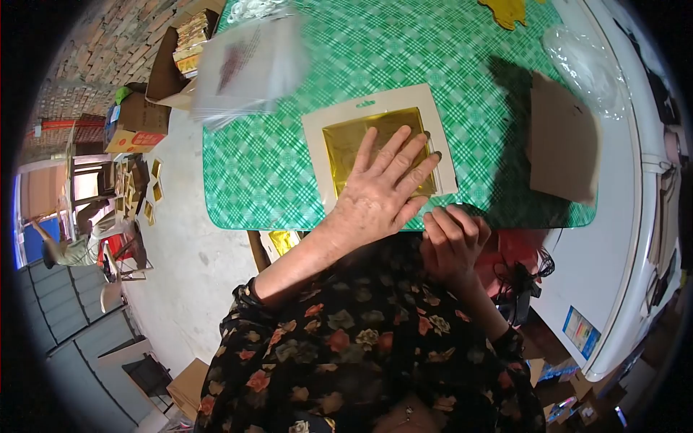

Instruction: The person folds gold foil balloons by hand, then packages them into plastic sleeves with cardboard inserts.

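My left hand (382,180) lies palm down, fingers spread, on a shiny yellow-gold panel (345,144). The panel is set on a beige card (315,133) with a small hanging slot near its far edge, flat on the green checked tablecloth (339,54). Just right of the card, at the table's near edge, my right hand (455,238) is curled closed; whatever its fingers may hold is hidden. Part of another yellow-gold panel (281,241) shows below the table edge, beside my left forearm.
Clear plastic bags (249,68) are piled at the far left of the table. A brown cardboard piece (565,137) stands on the right, with crumpled clear plastic (585,68) beyond it. Cardboard boxes (137,123) sit left of the table. Another person (72,249) is at the far left.
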